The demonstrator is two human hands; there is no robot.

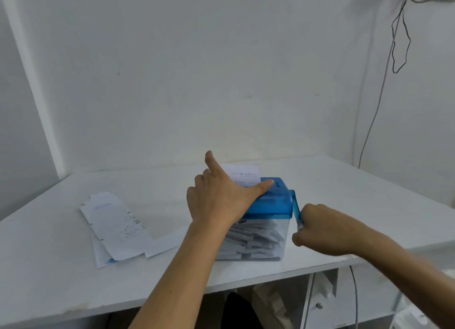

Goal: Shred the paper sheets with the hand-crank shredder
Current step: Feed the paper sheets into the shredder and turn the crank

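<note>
At left, loose sheets (115, 227) lie on the tabletop (344, 193). The left grip (221, 200), fingers spread, presses the shredder (273, 203) lid, hiding part of 1 sheet (245, 175) standing in its slot. The right grip (322, 227) curls round the crank (296, 209), hiding its knob.

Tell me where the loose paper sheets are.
In the head view, the paper sheets lie on the white table, left of the shredder and the left hand.

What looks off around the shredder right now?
Nothing is spilled or broken. Only the shredder's bin stands out: shreds fill it nearly to the blue lid, so it may clog soon. The spare sheets lie fanned askew to its left.
</note>
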